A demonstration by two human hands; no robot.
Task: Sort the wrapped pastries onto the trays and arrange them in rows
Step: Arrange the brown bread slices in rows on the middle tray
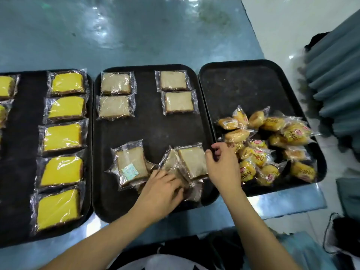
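Three black trays lie side by side on a blue table. The left tray [23, 133] holds yellow wrapped cakes [62, 137] in columns. On the middle tray [152, 125] pale wrapped cake slices stand in two short columns at the back [116, 83], [178, 101], and a loose heap lies at the front [130, 164]. My left hand [162, 189] rests on a wrapped slice in that heap, fingers curled over it. My right hand [222, 164] hovers at the heap's right edge beside another slice [192, 159], fingers apart. The right tray [251, 84] carries a pile of small wrapped buns [259, 156].
The table's far half [126, 32] is shiny blue. A stack of grey-blue folded fabric [335, 82] stands past the table's right edge. The back half of the right tray is bare. Dark items lie on the floor at lower right [342, 234].
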